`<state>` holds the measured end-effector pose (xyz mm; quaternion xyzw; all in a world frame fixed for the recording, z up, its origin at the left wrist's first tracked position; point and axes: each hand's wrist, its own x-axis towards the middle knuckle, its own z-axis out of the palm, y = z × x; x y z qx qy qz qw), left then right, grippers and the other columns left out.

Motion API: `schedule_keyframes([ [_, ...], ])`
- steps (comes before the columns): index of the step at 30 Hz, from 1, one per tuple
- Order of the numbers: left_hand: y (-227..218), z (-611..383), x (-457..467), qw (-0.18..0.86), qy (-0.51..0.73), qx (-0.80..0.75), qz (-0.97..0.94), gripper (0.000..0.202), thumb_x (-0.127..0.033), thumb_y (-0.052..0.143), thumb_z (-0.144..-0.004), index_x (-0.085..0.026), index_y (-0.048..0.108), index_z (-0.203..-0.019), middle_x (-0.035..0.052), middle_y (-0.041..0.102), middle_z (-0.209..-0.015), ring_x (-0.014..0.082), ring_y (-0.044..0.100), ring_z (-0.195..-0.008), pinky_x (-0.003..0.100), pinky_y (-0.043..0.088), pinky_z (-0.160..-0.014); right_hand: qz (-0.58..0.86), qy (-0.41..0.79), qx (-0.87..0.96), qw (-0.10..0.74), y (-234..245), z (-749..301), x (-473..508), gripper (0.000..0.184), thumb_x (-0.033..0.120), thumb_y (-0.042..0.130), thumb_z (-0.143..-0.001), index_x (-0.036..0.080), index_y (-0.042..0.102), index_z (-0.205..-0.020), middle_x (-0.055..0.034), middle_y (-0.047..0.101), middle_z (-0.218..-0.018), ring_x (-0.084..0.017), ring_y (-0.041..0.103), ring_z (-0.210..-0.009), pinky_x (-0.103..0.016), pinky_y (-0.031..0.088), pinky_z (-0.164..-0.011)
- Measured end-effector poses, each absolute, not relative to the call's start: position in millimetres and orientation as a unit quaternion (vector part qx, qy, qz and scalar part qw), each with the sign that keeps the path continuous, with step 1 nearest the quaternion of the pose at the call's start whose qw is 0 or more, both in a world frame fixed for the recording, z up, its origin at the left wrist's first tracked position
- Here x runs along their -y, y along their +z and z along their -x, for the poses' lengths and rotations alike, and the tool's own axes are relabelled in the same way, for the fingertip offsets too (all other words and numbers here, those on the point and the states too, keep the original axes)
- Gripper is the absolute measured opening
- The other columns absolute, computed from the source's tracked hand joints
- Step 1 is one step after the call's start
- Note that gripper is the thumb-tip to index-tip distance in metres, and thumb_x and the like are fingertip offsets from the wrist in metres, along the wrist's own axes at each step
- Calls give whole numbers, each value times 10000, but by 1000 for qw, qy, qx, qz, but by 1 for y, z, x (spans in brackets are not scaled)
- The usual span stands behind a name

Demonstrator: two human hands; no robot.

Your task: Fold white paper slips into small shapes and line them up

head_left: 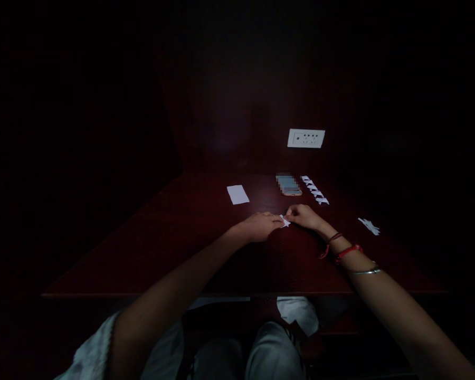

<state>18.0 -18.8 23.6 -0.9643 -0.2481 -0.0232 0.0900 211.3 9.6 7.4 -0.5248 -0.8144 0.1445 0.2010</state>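
Note:
A small white paper star (285,222) lies on the dark red table between my two hands, its pointed edges partly covered by fingers. My left hand (260,226) reaches in from the left, with its fingertips pressed on the star's left side. From the right, my right hand (303,216) pinches the star's upper right edge between thumb and curled fingers. The exact grip is small and dim.
Beyond my hands lie a white rectangular paper (238,195), a phone (289,184) and a slanting row of white paper cutouts (315,190). Paper strips (369,226) are piled at right. A wall socket (306,138) is above the table (142,258).

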Motion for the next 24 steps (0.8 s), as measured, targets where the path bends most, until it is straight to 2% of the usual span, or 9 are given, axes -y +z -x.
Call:
schedule_keyframes([
  [4, 25, -20, 17, 90, -23, 250, 964, 374, -153, 323, -780, -239, 371, -1140, 7, 415, -1161, 179, 410, -941, 283, 330, -741, 511, 120, 818, 235, 9, -209, -4, 169, 294, 497, -667, 137, 550, -699, -11, 559, -626, -86, 486, -553, -185, 350, -523],
  [8, 27, -20, 18, 88, -25, 248, 964, 380, -122, 330, -771, -236, 387, -1129, 14, 424, -1153, 175, 417, -939, 281, 335, -738, 430, 59, 864, 254, 14, -212, 4, 146, 250, 484, -698, 139, 578, -702, -25, 545, -663, -99, 487, -612, -205, 369, -585],
  [11, 28, -19, 19, 85, -33, 249, 964, 396, -107, 339, -765, -241, 379, -1135, 12, 424, -1155, 170, 416, -947, 276, 338, -745, 371, 39, 899, 230, 17, -218, 8, 183, 210, 443, -734, 163, 612, -785, -45, 552, -754, -115, 504, -712, -223, 381, -666],
  [17, 31, -13, 15, 66, -33, 226, 971, 431, -56, 371, -731, -247, 397, -1117, -9, 431, -1152, 140, 415, -957, 246, 329, -774, 353, -16, 922, 159, 17, -217, 11, 262, 139, 403, -739, 204, 598, -901, -43, 547, -901, -117, 513, -803, -224, 390, -711],
  [24, 34, -4, 12, 38, -52, 225, 972, 467, -12, 367, -697, -265, 432, -1084, -43, 459, -1121, 128, 429, -937, 225, 343, -759, 345, -35, 929, 128, 22, -205, 20, 317, 94, 377, -730, 219, 572, -947, -32, 568, -926, -119, 516, -849, -213, 382, -736],
])
